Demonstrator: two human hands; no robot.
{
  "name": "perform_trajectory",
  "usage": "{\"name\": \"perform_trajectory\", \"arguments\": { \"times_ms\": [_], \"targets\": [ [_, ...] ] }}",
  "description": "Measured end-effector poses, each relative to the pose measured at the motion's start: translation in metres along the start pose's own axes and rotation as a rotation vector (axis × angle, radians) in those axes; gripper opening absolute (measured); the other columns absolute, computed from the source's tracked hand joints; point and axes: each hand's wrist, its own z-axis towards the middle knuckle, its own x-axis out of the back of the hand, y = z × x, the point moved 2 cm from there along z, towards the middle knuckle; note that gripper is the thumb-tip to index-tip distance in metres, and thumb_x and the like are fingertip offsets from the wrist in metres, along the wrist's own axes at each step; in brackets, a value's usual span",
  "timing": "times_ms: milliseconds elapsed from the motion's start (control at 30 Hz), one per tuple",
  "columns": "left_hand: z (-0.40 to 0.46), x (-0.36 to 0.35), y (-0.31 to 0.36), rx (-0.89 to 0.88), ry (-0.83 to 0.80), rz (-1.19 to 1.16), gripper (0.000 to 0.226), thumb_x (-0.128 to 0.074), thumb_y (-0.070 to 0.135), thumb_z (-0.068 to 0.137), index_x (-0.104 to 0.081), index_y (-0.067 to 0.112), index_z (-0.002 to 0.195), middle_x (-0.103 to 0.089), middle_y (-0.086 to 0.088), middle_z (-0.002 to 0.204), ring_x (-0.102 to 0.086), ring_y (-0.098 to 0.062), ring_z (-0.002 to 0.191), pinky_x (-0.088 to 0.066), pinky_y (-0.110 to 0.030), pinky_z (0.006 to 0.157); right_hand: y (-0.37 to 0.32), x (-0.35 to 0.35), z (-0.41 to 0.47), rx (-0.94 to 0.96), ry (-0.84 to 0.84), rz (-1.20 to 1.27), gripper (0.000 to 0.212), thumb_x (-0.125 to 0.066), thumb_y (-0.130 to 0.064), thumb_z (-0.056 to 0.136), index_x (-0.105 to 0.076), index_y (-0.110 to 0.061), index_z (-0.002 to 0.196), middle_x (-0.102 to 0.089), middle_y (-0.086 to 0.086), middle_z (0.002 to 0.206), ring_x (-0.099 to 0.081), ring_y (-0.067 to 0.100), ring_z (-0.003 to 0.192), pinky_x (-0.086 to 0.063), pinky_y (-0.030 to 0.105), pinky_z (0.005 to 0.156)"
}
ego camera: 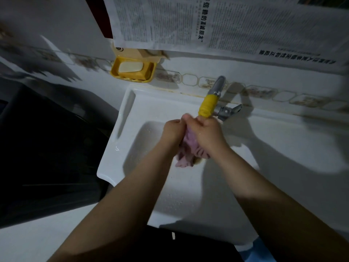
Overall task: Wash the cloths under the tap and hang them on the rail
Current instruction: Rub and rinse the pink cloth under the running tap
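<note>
A pink cloth (187, 154) is bunched up over the white sink (120, 129), just below the tap (217, 89), whose spout is wrapped in yellow (207, 105). My left hand (172, 130) grips the cloth's upper part from the left. My right hand (207, 132) grips it from the right, knuckles up, right under the yellow spout. The two hands touch each other at the top. The cloth's lower end hangs down into the basin. No rail is in view.
A yellow soap dish (149, 72) with a pale bar of soap (130, 67) hangs on the tiled wall at the sink's back left. Newspaper sheets (226, 23) cover the wall above. A dark appliance (47, 148) stands left of the sink.
</note>
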Motion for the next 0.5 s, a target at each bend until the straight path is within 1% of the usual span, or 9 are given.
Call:
{"name": "perform_trajectory", "arguments": {
  "times_ms": [67,133,167,200,267,333,400,433,500],
  "targets": [
    [-0.002,-0.017,0.005,0.069,-0.042,-0.137,0.038,-0.04,0.024,0.103,-0.055,0.006,0.074,-0.057,-0.009,0.065,-0.059,-0.018,0.064,-0.048,-0.018,0.045,-0.005,-0.007,0.004,0.028,0.048,-0.197,0.045,-0.05,-0.049,0.091,-0.049,-0.02,0.057,-0.06,0.003,0.063,-0.059,0.021,0.064,-0.046,0.031,0.065],
    [-0.008,-0.028,0.011,0.04,-0.059,-0.13,0.036,-0.042,0.02,0.101,-0.053,0.007,0.069,-0.052,-0.006,0.059,-0.053,-0.009,0.046,-0.04,-0.015,0.036,-0.005,0.003,0.022,-0.047,0.149,-0.281,0.038,-0.047,-0.042,0.093,-0.047,-0.019,0.063,-0.064,0.01,0.079,-0.063,0.031,0.078,-0.05,0.038,0.073],
    [-0.014,-0.03,0.014,0.031,-0.057,-0.101,0.035,-0.041,0.02,0.101,-0.053,0.007,0.071,-0.051,-0.006,0.06,-0.05,-0.009,0.042,-0.04,-0.017,0.036,-0.004,0.006,0.027,-0.058,0.177,-0.278,0.036,-0.047,-0.039,0.094,-0.048,-0.017,0.066,-0.064,0.013,0.081,-0.064,0.033,0.081,-0.05,0.04,0.073],
    [-0.012,-0.03,0.013,0.025,-0.072,-0.082,0.032,-0.039,0.022,0.101,-0.056,0.005,0.08,-0.053,-0.008,0.066,-0.049,-0.01,0.045,-0.041,-0.019,0.041,-0.005,0.005,0.026,-0.044,0.189,-0.243,0.038,-0.046,-0.04,0.094,-0.051,-0.015,0.066,-0.064,0.012,0.076,-0.064,0.033,0.078,-0.05,0.04,0.071],
    [-0.008,-0.025,0.013,0.032,-0.117,-0.11,0.04,-0.037,0.028,0.102,-0.057,-0.003,0.117,-0.061,-0.025,0.093,-0.051,-0.019,0.058,-0.042,-0.022,0.052,-0.004,-0.004,0.015,0.021,0.161,-0.263,0.048,-0.041,-0.046,0.096,-0.059,-0.01,0.069,-0.062,0.011,0.067,-0.061,0.03,0.068,-0.048,0.035,0.065],
    [-0.002,-0.019,0.008,0.036,-0.146,-0.072,0.052,-0.038,0.034,0.102,-0.049,-0.008,0.13,-0.053,-0.034,0.126,-0.061,-0.035,0.081,-0.045,-0.027,0.06,0.001,-0.007,0.009,0.048,0.126,-0.351,0.05,-0.037,-0.047,0.097,-0.059,-0.01,0.07,-0.061,0.01,0.067,-0.057,0.027,0.065,-0.046,0.034,0.064],
    [0.002,-0.017,0.004,-0.013,-0.181,0.188,0.058,-0.036,0.045,0.101,-0.058,-0.004,0.123,-0.058,-0.031,0.123,-0.061,-0.039,0.103,-0.052,-0.037,0.08,0.017,0.002,0.026,-0.055,0.084,-0.344,0.042,-0.042,-0.042,0.097,-0.052,-0.015,0.066,-0.059,0.009,0.072,-0.059,0.026,0.072,-0.048,0.036,0.071],
    [0.003,-0.014,0.003,-0.068,-0.224,0.39,0.064,-0.035,0.053,0.098,-0.062,-0.001,0.116,-0.064,-0.026,0.115,-0.063,-0.037,0.103,-0.052,-0.041,0.088,0.024,0.008,0.035,-0.105,0.032,-0.31,0.034,-0.045,-0.035,0.096,-0.05,-0.017,0.068,-0.059,0.009,0.076,-0.06,0.027,0.076,-0.05,0.038,0.075],
    [0.004,-0.003,0.005,-0.139,-0.348,0.638,0.069,-0.043,0.064,0.09,-0.06,0.003,0.118,-0.068,-0.012,0.111,-0.066,-0.029,0.097,-0.053,-0.041,0.089,0.034,0.013,0.043,-0.16,-0.072,-0.169,0.013,-0.049,-0.022,0.095,-0.052,-0.019,0.082,-0.06,0.011,0.084,-0.06,0.028,0.081,-0.052,0.041,0.081]
  ]
}}
